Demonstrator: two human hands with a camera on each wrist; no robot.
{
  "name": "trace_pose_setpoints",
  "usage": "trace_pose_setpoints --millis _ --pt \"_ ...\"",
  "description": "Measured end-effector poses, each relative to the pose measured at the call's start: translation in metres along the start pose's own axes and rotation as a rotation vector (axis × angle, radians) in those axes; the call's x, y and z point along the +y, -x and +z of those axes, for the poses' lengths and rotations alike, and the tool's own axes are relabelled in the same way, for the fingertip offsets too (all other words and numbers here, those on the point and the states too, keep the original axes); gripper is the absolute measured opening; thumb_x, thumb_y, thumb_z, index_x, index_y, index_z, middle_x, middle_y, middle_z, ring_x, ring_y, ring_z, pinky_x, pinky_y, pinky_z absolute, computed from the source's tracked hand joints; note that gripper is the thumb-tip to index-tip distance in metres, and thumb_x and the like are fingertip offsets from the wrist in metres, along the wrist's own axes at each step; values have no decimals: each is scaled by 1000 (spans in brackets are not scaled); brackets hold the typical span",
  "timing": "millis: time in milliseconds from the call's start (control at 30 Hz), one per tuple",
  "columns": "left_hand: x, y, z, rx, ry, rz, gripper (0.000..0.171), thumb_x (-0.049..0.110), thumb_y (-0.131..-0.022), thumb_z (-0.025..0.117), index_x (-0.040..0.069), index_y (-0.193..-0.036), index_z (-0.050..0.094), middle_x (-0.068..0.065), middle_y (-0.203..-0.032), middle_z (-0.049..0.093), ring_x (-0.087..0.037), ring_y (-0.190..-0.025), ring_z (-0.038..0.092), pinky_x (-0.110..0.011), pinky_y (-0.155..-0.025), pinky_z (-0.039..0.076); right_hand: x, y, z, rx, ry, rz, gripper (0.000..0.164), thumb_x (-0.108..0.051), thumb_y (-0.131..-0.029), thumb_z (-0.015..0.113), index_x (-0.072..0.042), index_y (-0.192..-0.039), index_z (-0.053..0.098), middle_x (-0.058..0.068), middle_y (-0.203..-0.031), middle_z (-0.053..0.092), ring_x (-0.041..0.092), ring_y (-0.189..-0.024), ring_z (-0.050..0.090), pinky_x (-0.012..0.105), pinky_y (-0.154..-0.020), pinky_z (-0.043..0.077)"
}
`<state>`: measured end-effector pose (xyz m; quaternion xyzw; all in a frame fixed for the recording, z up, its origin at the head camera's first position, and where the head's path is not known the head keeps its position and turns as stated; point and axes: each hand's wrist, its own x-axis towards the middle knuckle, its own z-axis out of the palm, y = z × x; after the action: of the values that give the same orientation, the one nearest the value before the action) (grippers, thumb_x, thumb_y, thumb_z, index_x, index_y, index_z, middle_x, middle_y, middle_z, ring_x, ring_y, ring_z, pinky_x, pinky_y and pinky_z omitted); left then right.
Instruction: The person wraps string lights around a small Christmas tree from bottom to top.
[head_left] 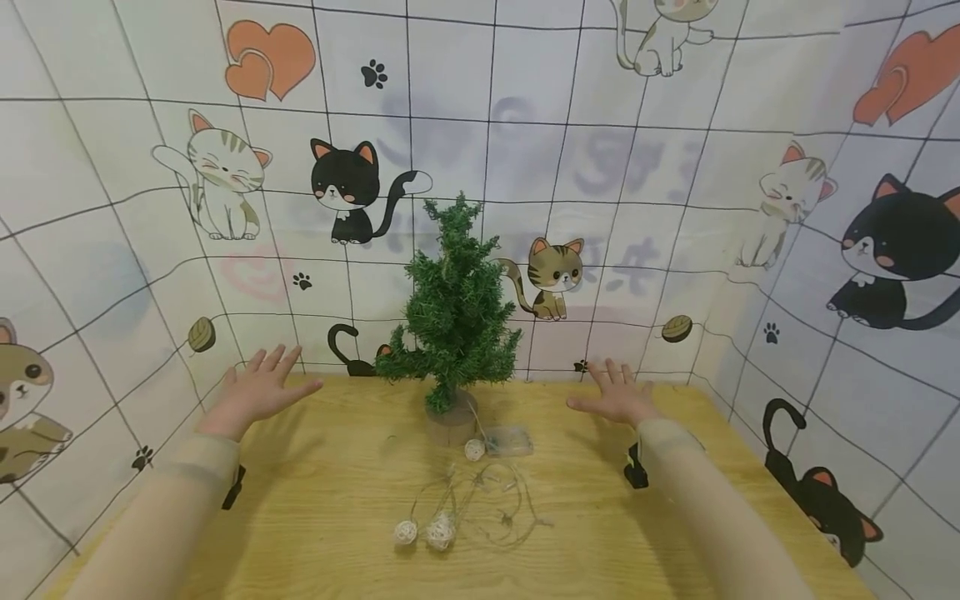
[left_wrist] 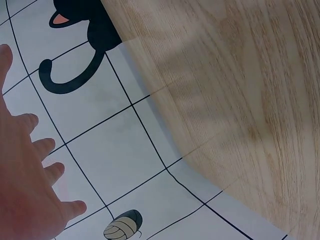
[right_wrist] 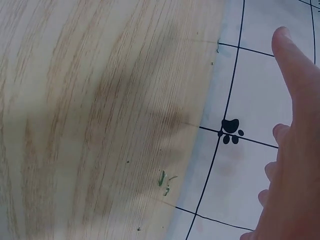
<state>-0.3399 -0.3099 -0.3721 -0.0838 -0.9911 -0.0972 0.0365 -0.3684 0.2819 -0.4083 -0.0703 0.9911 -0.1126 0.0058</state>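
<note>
My left hand [head_left: 258, 392] hovers over the left back part of the table with fingers spread, holding nothing. On the other side my right hand [head_left: 618, 396] is likewise spread and bare above the right back part. Between them a small artificial Christmas tree [head_left: 457, 308] stands upright on a round base [head_left: 452, 423]. In front of it lies a string of lights with white woven balls [head_left: 441, 531] and thin looped wire. A clear battery box [head_left: 510, 441] sits beside the tree's base. In the wrist views, the left hand [left_wrist: 30, 170] and right hand [right_wrist: 295, 150] appear at the outer edges.
The wooden table [head_left: 322, 500] meets a cloth backdrop [head_left: 465, 150] printed with cats, hearts and paw marks, which encloses the back and both sides. Tiny green bits [right_wrist: 162, 178] lie near the table's back edge in the right wrist view.
</note>
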Motion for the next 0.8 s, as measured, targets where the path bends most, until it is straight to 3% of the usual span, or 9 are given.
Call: trace_pose_setpoints --millis 167,400,667,800 --pt "2 -2 -1 -5 1 8 97 75 -90 35 6 -155 14 -28 -156 9 -52 -140 2 -76 -100 -1 2 0 1 4 -3 -24 103 -76 -84 46 -8 -155 17 28 -157 3 54 -140 -4 79 -96 -7" --pt "8 -4 -1 3 -4 14 97 75 -90 34 6 -156 12 -28 -156 8 -51 -141 1 -75 -101 -3 3 -3 0 17 22 -24 104 -81 -84 38 -8 -155 19 27 -157 4 52 -141 -3 78 -96 -8" --pt "6 1 2 11 3 16 97 73 -89 41 7 -156 15 -28 -156 9 -53 -140 2 -75 -100 -4 -2 -3 2 7 6 -36 101 -78 -85 41 -9 -155 20 26 -158 4 52 -141 -3 78 -96 -6" --pt "2 2 3 31 8 8 97 71 -89 45 7 -155 16 -29 -156 10 -53 -140 3 -76 -100 -4 2 -8 8 -5 8 -30 108 -81 -79 46 -10 -156 17 26 -158 3 52 -141 -3 78 -97 -6"
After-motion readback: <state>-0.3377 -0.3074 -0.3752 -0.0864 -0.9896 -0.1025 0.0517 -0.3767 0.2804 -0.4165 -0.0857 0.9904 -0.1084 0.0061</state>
